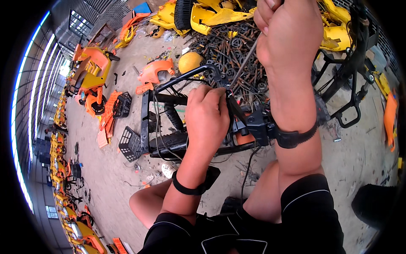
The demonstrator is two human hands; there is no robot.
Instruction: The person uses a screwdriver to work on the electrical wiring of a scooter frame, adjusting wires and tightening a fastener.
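- Left hand (207, 116): closed around wires on the black frame (177, 99) at frame centre.
- Right hand (289, 31): raised at upper right, fisted on a thin grey cable (243, 63) drawn taut from the frame.
- Yellow shells (211, 15): heaped along the top edge.

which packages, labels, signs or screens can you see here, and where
No package, label, sign or screen shows clearly.
Black frame: on the concrete floor, under the left hand.
Thin grey rod: held in the raised right hand.
Black baskets: left of the frame.
Yellow and orange plastic shells: heaped at the far side.
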